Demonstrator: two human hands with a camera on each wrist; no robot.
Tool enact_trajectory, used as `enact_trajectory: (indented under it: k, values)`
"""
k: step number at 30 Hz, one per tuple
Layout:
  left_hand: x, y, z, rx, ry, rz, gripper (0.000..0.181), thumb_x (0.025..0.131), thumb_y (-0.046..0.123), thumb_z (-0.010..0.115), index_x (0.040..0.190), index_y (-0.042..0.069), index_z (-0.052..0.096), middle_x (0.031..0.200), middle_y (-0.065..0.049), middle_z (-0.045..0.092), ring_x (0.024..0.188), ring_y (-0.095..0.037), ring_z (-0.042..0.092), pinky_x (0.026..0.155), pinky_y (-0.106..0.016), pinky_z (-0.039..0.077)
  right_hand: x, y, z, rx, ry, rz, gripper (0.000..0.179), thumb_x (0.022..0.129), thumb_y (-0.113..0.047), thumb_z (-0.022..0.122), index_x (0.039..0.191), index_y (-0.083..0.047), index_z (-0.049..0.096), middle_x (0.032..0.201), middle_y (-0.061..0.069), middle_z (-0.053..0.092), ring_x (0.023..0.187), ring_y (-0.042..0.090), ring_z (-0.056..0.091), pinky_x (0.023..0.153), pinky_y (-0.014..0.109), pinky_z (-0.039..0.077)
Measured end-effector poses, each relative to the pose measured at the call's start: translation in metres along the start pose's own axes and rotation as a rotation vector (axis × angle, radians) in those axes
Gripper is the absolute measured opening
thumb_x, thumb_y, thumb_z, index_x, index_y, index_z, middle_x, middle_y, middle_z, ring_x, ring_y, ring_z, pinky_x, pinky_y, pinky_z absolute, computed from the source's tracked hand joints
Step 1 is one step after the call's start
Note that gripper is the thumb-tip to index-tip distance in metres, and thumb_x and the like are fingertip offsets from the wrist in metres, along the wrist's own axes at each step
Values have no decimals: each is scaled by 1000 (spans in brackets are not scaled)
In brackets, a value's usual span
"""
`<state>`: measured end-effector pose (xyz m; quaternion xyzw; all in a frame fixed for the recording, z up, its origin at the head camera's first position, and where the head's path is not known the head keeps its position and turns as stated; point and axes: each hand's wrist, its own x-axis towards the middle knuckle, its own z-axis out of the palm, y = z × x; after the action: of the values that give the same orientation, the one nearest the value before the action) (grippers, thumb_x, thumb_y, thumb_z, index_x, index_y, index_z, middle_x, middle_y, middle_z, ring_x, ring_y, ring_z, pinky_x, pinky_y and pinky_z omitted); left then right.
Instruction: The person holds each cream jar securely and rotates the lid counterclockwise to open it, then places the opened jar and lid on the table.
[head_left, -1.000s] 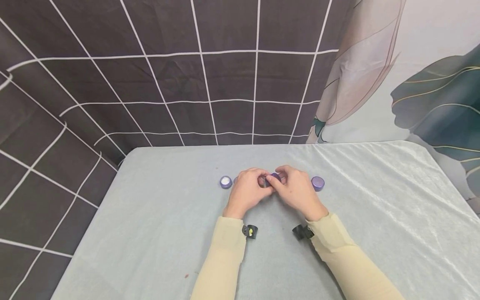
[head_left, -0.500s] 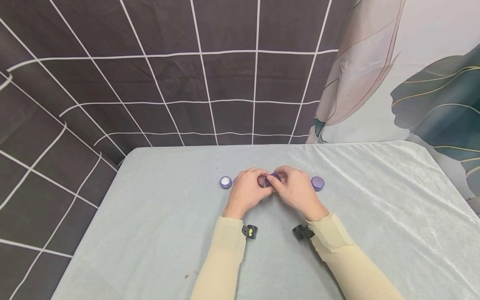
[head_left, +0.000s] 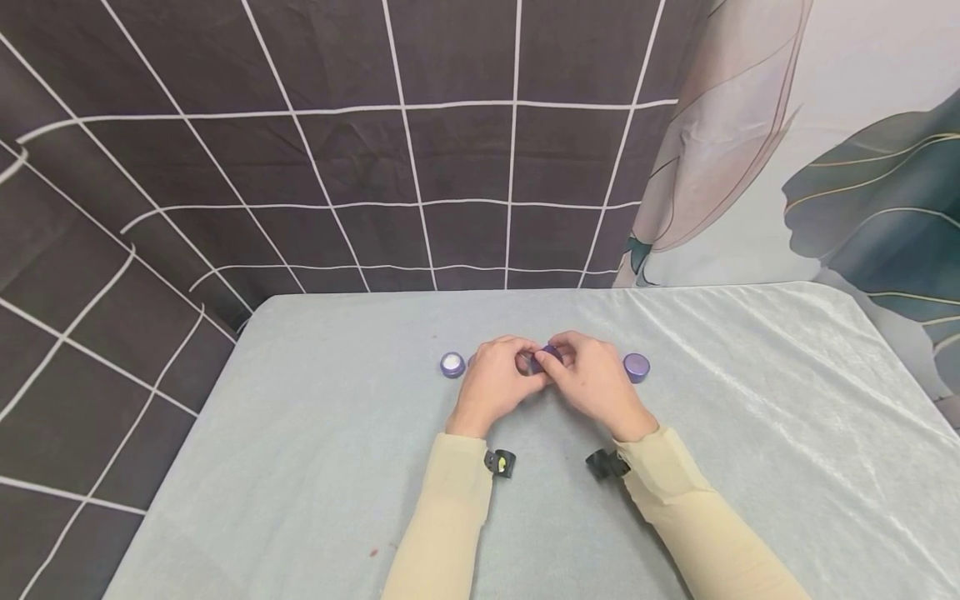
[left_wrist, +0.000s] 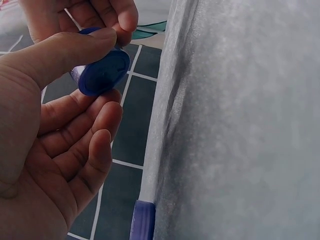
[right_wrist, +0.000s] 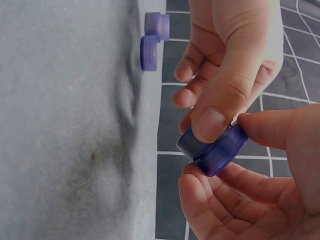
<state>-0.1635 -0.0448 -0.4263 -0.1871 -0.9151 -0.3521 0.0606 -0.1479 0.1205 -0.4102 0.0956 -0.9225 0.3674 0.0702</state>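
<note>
A small, round, purple jar (plastic, it seemed) was held tilted above the grey cloth-covered bench, between the left hand and the right hand. Both hands' fingers pinched it, parted only by its width.

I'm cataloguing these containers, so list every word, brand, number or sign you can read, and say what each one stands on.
No readable text in any view.
Held purple container: any marking is too dark and blurred to read.
Open purple jar: no legible lettering.
Purple piece at the right: no legible lettering.
</note>
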Motion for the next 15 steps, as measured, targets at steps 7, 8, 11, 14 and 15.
enact_trajectory:
  k: [7, 8, 11, 14, 15]
  values:
    - [0, 1, 0, 5, -2, -5, 32, 78, 35, 85, 102, 16, 77, 81, 6, 67, 75, -7, 59, 73, -26, 48, 1, 1, 0, 2, -14, 13, 30, 94, -28, 69, 106, -2, 71, 90, 8, 75, 81, 21, 71, 75, 43, 55]
    - [0, 1, 0, 4, -2, -6, 32, 78, 35, 85, 102, 16, 77, 80, 6, 67, 75, -6, 59, 72, -26, 48, 1, 1, 0, 0, -14, 12, 30, 94, -28, 69, 107, -1, 71, 90, 8, 75, 81, 21, 71, 75, 43, 55]
    - [0, 0, 0, 3, 1, -4, 31, 78, 35, 84, 101, 16, 77, 79, 7, 66, 74, -6, 58, 71, -26, 48, 1, 1, 0, -6, -12, 5, 30, 93, -27, 69, 107, -1, 71, 90, 8, 74, 81, 21, 70, 75, 44, 55]
    - [0, 0, 0, 1, 3, -4, 31, 78, 35, 84, 101, 16, 77, 79, 7, 66, 74, -5, 58, 71, -26, 48, 1, 1, 0, -16, -9, -8, 29, 93, -26, 69, 107, -1, 71, 88, 8, 73, 80, 21, 68, 74, 44, 54]
    - [0, 0, 0, 1, 3, -5, 31, 78, 34, 84, 101, 16, 77, 79, 7, 65, 74, -5, 57, 71, -26, 48, 0, 1, 0, -19, -9, -12, 28, 93, -25, 69, 107, 0, 71, 87, 8, 73, 79, 21, 68, 74, 43, 54]
